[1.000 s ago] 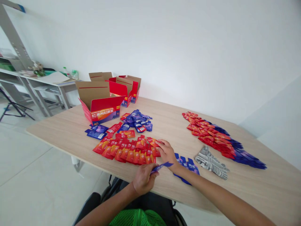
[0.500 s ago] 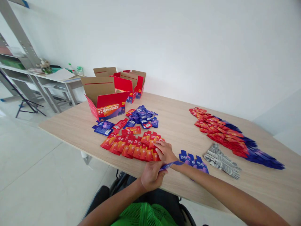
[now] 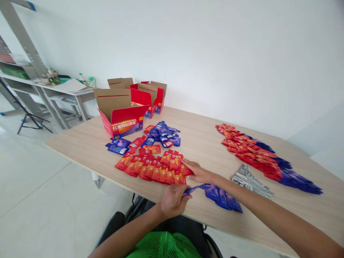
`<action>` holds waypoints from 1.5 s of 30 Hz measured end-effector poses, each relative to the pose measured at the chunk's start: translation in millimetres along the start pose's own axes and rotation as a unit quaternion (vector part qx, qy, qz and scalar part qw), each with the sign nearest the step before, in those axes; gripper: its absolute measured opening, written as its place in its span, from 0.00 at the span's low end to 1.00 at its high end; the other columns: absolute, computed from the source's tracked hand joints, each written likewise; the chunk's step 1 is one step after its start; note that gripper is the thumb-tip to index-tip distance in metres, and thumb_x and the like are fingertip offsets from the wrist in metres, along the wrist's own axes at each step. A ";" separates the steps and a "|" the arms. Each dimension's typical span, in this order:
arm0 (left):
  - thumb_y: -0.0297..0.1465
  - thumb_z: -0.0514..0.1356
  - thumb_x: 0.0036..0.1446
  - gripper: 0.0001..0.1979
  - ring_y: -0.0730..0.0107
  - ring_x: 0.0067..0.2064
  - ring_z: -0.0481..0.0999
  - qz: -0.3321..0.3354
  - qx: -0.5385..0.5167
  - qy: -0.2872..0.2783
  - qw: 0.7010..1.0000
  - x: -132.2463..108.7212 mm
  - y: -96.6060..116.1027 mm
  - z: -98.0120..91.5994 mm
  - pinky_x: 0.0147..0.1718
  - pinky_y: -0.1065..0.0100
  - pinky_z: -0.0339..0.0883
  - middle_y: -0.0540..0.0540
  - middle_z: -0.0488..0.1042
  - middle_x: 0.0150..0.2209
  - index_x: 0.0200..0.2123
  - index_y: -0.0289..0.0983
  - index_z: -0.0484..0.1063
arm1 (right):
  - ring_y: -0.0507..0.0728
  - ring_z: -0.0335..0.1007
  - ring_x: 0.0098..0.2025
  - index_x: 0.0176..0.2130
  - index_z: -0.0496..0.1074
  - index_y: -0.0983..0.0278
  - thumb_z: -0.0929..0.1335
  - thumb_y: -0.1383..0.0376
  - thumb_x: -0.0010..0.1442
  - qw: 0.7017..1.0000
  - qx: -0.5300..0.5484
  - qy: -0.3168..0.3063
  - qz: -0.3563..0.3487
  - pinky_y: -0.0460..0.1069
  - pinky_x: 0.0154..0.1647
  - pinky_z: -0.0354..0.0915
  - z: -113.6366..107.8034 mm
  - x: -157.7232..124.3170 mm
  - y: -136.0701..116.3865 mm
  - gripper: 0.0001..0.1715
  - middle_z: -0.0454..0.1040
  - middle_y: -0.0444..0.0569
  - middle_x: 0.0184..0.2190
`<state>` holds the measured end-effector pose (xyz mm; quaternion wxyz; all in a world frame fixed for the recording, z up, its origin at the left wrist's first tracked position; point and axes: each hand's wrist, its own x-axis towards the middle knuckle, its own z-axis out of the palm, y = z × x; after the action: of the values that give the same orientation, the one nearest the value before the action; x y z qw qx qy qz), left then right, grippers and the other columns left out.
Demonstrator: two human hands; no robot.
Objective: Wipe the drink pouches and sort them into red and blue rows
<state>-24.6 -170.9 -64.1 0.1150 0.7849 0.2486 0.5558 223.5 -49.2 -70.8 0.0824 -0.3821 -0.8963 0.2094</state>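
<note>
My left hand (image 3: 172, 200) is closed on a blue sachet (image 3: 194, 189) at the table's near edge. My right hand (image 3: 198, 172) lies flat with fingers stretched out, its tips touching the right end of a fanned row of red sachets (image 3: 150, 168). A short row of blue sachets (image 3: 221, 197) lies just under my right forearm.
An open red box (image 3: 120, 114) stands at the back left, two more open boxes (image 3: 150, 95) behind it. Loose blue sachets (image 3: 163, 134) lie before it. A long row of red and blue sachets (image 3: 263, 156) and some silver sachets (image 3: 248, 181) lie at right on the wooden table (image 3: 204, 139).
My right hand has flattened and slid a little right along the red row's end. The left hand keeps hold of the blue sachet. The camera shifted slightly.
</note>
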 end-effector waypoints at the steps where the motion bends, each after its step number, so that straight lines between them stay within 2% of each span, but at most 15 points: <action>1: 0.36 0.52 0.70 0.12 0.66 0.32 0.81 0.003 0.002 0.000 1.000 0.5 0.3 -0.4 0.33 0.67 0.76 0.43 0.80 0.33 0.49 0.36 0.68 | 0.68 0.42 0.74 0.73 0.46 0.64 0.65 0.44 0.65 1.000 -0.007 -0.008 -0.003 0.64 0.71 0.47 -2.4 -0.4 0.5 0.49 0.47 0.61 0.73; 4: 0.36 0.52 0.70 0.12 0.66 0.32 0.82 0.001 0.002 -0.004 1.000 0.7 0.1 -0.7 0.33 0.67 0.76 0.43 0.81 0.33 0.49 0.36 0.68 | 0.67 0.46 0.73 0.72 0.52 0.62 0.64 0.45 0.67 1.000 -0.026 -0.003 -0.014 0.64 0.71 0.49 -8.0 -2.0 -1.6 0.44 0.52 0.60 0.72; 8: 0.35 0.53 0.69 0.12 0.64 0.33 0.82 -0.016 -0.004 -0.012 1.000 -1.4 -1.6 0.8 0.34 0.66 0.76 0.42 0.81 0.33 0.49 0.35 0.69 | 0.66 0.53 0.71 0.68 0.62 0.59 0.63 0.49 0.69 0.998 -0.041 0.032 -0.024 0.63 0.71 0.53 -9.9 -10.5 -7.2 0.34 0.57 0.56 0.70; 11: 0.35 0.53 0.69 0.12 0.64 0.33 0.82 -0.018 -0.005 -0.017 1.000 -1.8 -2.3 1.7 0.33 0.66 0.76 0.42 0.80 0.33 0.49 0.35 0.68 | 0.64 0.54 0.71 0.67 0.64 0.57 0.62 0.51 0.70 0.997 -0.035 0.058 -0.025 0.63 0.71 0.54 -7.1 -20.0 -9.6 0.31 0.58 0.52 0.70; 15: 0.36 0.52 0.70 0.12 0.64 0.33 0.82 -0.001 -0.004 -0.013 1.000 -0.4 -2.3 1.6 0.33 0.66 0.76 0.42 0.80 0.33 0.50 0.35 0.68 | 0.61 0.57 0.70 0.68 0.62 0.56 0.59 0.52 0.72 0.994 0.001 0.113 0.000 0.61 0.71 0.56 -2.5 -29.0 -10.0 0.30 0.60 0.50 0.69; 18: 0.35 0.52 0.70 0.12 0.64 0.33 0.82 0.001 -0.006 -0.010 1.000 -0.1 -2.7 1.7 0.34 0.66 0.76 0.42 0.80 0.33 0.50 0.35 0.67 | 0.60 0.58 0.69 0.67 0.63 0.56 0.57 0.49 0.72 0.982 0.048 0.181 0.036 0.61 0.71 0.55 1.0 -29.3 -9.8 0.31 0.63 0.50 0.68; 22: 0.35 0.53 0.69 0.12 0.64 0.33 0.82 -0.002 -0.010 -0.012 1.000 -1.2 -3.4 2.7 0.33 0.66 0.76 0.42 0.80 0.33 0.49 0.35 0.68 | 0.63 0.62 0.67 0.64 0.68 0.59 0.57 0.45 0.71 0.947 0.105 0.284 0.111 0.64 0.71 0.55 6.9 -17.0 -14.7 0.34 0.68 0.54 0.64; 24: 0.35 0.53 0.69 0.12 0.64 0.33 0.82 -0.009 -0.011 -0.011 1.000 -2.1 -3.4 3.2 0.33 0.66 0.76 0.42 0.80 0.33 0.50 0.35 0.68 | 0.63 0.61 0.67 0.64 0.68 0.59 0.57 0.44 0.70 0.938 0.113 0.305 0.116 0.64 0.71 0.54 9.6 -4.4 -22.2 0.34 0.68 0.53 0.64; 26: 0.35 0.54 0.69 0.12 0.64 0.34 0.82 -0.019 -0.013 -0.009 1.000 -3.2 -3.3 3.4 0.34 0.66 0.76 0.42 0.81 0.34 0.50 0.35 0.68 | 0.62 0.57 0.69 0.65 0.67 0.59 0.56 0.45 0.71 0.946 0.100 0.293 0.097 0.63 0.72 0.52 11.6 12.4 -33.3 0.34 0.64 0.53 0.67; 29: 0.36 0.54 0.68 0.12 0.63 0.33 0.82 -0.034 -0.015 -0.007 0.999 -4.8 -3.7 3.6 0.35 0.65 0.76 0.42 0.81 0.34 0.50 0.36 0.69 | 0.63 0.53 0.71 0.66 0.65 0.60 0.54 0.47 0.72 0.966 0.069 0.239 0.077 0.65 0.73 0.49 15.2 43.5 -52.9 0.34 0.59 0.54 0.69; 32: 0.36 0.54 0.68 0.12 0.63 0.33 0.82 -0.033 -0.023 -0.006 0.999 -6.3 -5.3 4.6 0.35 0.65 0.76 0.42 0.80 0.33 0.49 0.35 0.69 | 0.64 0.54 0.70 0.65 0.66 0.61 0.54 0.50 0.73 0.977 0.044 0.203 0.049 0.67 0.72 0.51 21.8 75.4 -70.2 0.32 0.63 0.55 0.67; 36: 0.35 0.54 0.68 0.12 0.63 0.33 0.82 -0.030 -0.036 -0.010 0.999 -7.8 -7.8 6.4 0.35 0.65 0.76 0.42 0.80 0.32 0.49 0.35 0.69 | 0.65 0.57 0.69 0.63 0.69 0.60 0.57 0.54 0.73 0.980 -0.001 0.201 -0.004 0.67 0.71 0.54 31.3 104.6 -83.0 0.27 0.66 0.55 0.64; 39: 0.35 0.54 0.68 0.12 0.63 0.33 0.82 -0.043 -0.036 -0.015 0.998 -8.2 -8.1 7.0 0.35 0.65 0.76 0.42 0.80 0.33 0.48 0.35 0.70 | 0.66 0.57 0.69 0.60 0.71 0.60 0.60 0.51 0.71 0.984 -0.013 0.178 0.001 0.67 0.69 0.56 32.8 110.9 -85.7 0.27 0.66 0.56 0.64; 42: 0.36 0.53 0.68 0.12 0.63 0.35 0.82 -0.054 -0.032 -0.010 0.998 -8.1 -7.3 6.4 0.36 0.65 0.76 0.42 0.81 0.34 0.49 0.35 0.70 | 0.68 0.56 0.69 0.61 0.71 0.63 0.59 0.45 0.70 0.987 0.008 0.158 0.030 0.67 0.69 0.55 28.0 104.3 -87.5 0.34 0.64 0.59 0.66; 45: 0.36 0.53 0.68 0.13 0.62 0.36 0.83 -0.067 -0.022 -0.004 0.998 -8.5 -6.8 5.8 0.37 0.65 0.77 0.42 0.81 0.35 0.48 0.35 0.70 | 0.67 0.58 0.69 0.60 0.72 0.64 0.55 0.43 0.70 0.978 0.056 0.197 0.046 0.66 0.70 0.54 20.7 87.1 -93.2 0.38 0.66 0.59 0.65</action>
<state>-23.2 -168.9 -76.1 0.1702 0.7658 0.2877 0.5494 96.1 -50.7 -49.7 0.2692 -0.4518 -0.8306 0.1833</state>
